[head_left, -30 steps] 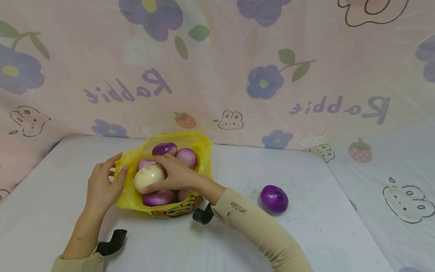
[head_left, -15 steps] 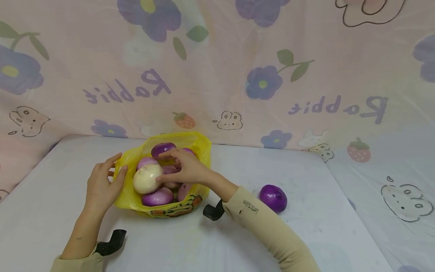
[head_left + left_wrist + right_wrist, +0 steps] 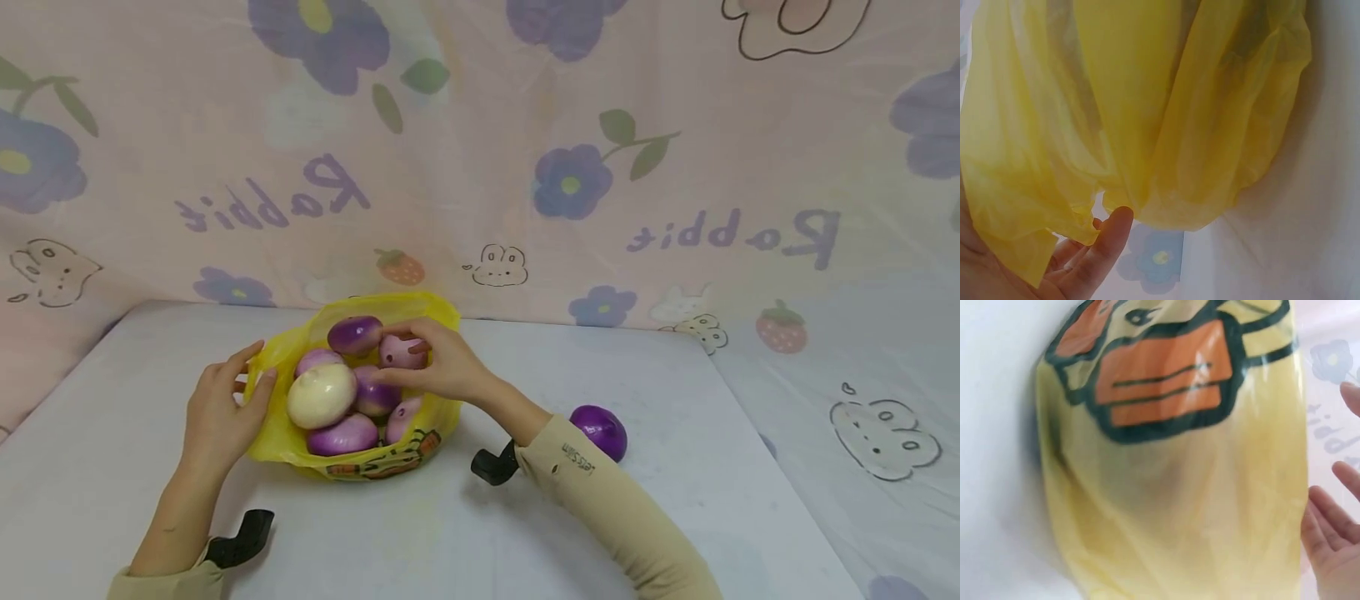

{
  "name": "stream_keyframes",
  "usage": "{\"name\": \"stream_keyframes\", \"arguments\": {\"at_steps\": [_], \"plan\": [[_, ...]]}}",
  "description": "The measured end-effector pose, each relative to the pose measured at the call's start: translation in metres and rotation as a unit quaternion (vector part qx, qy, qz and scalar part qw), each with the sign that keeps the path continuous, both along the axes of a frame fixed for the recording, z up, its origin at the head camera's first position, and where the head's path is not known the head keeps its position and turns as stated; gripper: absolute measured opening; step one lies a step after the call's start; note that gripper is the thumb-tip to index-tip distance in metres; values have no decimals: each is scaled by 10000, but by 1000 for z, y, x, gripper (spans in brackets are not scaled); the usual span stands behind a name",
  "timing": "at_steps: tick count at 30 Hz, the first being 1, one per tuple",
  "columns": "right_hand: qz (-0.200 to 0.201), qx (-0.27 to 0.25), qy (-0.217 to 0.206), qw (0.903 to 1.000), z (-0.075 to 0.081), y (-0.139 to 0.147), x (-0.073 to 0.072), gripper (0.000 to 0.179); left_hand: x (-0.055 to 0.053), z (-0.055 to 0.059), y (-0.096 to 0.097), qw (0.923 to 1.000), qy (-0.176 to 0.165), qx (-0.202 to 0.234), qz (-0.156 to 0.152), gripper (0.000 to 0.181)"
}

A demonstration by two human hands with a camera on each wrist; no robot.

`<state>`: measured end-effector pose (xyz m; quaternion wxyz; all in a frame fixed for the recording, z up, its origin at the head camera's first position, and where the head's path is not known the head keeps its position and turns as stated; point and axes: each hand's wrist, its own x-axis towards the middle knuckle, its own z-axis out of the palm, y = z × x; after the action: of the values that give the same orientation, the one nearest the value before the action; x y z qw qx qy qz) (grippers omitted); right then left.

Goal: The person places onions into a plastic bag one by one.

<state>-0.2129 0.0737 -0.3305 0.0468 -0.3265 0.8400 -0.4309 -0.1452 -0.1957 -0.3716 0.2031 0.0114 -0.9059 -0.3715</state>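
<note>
A yellow plastic bag stands with its mouth spread on the white table, holding several onions. A white onion lies on top at the left, among purple and pink ones such as a dark purple onion. My left hand holds the bag's left edge between thumb and fingers; in the left wrist view the yellow film hangs by the hand. My right hand reaches over the bag's right side, fingers spread above a pink onion, gripping nothing. The bag's printed front fills the right wrist view.
One purple onion lies on the white table right of the bag, partly behind the right sleeve. A patterned cloth hangs behind the table. Black wrist mounts stick out by both sleeves.
My right hand has let go of the white onion, which stays in the bag, and has drawn back to the right. The left hand keeps its hold on the bag's edge.
</note>
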Motion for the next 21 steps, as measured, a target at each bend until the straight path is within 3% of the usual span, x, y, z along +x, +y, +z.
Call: {"name": "stream_keyframes", "arguments": {"at_steps": [5,11,21], "plan": [[-333,-248,66,9991,-1,13,0,55,0,1,1,10000,-38,13,9,45],[-665,-472,464,9956,-4,32,-1,46,-1,0,1,10000,-68,18,17,45],[-1008,-326,667,9921,-8,56,-1,49,-1,-2,2,10000,-87,-13,6,46]]}}
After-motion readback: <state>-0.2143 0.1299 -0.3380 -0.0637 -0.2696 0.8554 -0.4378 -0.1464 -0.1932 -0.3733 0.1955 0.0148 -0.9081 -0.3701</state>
